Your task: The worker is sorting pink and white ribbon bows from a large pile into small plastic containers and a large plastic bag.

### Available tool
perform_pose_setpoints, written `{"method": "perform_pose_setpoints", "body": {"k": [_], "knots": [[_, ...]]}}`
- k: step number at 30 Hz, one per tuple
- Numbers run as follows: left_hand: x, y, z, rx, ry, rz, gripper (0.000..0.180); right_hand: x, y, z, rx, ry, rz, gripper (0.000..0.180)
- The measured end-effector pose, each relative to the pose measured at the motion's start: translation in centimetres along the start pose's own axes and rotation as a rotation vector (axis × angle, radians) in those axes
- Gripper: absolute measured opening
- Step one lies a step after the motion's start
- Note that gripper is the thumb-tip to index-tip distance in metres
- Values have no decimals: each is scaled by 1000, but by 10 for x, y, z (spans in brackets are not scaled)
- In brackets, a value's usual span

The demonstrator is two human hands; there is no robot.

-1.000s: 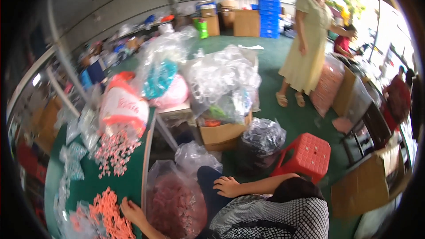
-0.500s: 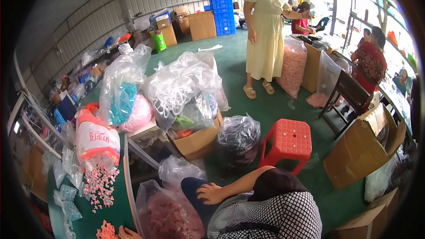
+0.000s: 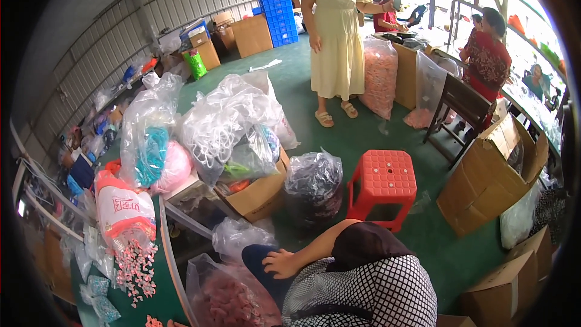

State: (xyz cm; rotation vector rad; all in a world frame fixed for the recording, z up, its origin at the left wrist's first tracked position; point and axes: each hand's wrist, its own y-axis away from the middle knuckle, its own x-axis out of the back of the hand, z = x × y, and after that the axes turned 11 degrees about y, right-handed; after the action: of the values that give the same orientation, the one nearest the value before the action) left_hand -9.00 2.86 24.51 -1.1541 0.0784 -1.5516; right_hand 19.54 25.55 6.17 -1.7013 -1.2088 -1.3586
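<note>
My right hand [image 3: 279, 263] rests on my dark-blue trouser knee [image 3: 257, 269], fingers spread and holding nothing. Of my left hand [image 3: 175, 324], only a sliver shows at the lower edge; its fingers cannot be made out. Beside it on the green tabletop [image 3: 163, 297] lies a small heap of orange pieces [image 3: 154, 322]. Farther up, small pink and white pieces [image 3: 135, 269] spill from a red and white plastic bag [image 3: 124, 209]. A clear bag of small blue pieces [image 3: 101, 303] lies to their left. Below the table edge, an open clear bag holds reddish-pink pieces [image 3: 233, 300].
A red plastic stool [image 3: 384, 184] and a black bag [image 3: 313, 184] stand ahead on the green floor. Large clear bags [image 3: 227, 121] bulge over a cardboard box [image 3: 260, 197]. Cartons [image 3: 484, 172] stand at right. A person in a pale yellow dress [image 3: 336, 42] stands beyond; others sit at back right.
The view has shifted, so the room sits farther left and higher. My left hand and the orange heap have slipped mostly below the lower edge. My right hand stays on the knee.
</note>
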Motion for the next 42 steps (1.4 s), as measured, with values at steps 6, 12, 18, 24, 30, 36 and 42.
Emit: {"method": "perform_pose_setpoints", "body": {"k": [6, 12, 18, 24, 30, 36, 42], "knots": [[1, 0, -3, -13, -3, 15, 20, 1, -1, -1, 17, 4, -8, 42], [-1, 0, 2, -47, 9, 31, 19, 6, 1, 1, 14, 0, -22, 41], [4, 2, -5, 19, 3, 50, 19, 5, -3, -4, 44, 10, -1, 41], [-5, -1, -12, -26, 19, 20, 22, 4, 4, 0, 13, 11, -3, 43], [-35, -1, -80, 43, 8, 30, 21, 7, 3, -2, 28, 40, -29, 42], [-41, 3, -90, -143, 87, 131, 14, 8, -1, -2, 30, 41, -34, 44], [-35, -1, -57, -90, 131, 99, 15, 8, 2, 5, 39, 27, -50, 44]]}}
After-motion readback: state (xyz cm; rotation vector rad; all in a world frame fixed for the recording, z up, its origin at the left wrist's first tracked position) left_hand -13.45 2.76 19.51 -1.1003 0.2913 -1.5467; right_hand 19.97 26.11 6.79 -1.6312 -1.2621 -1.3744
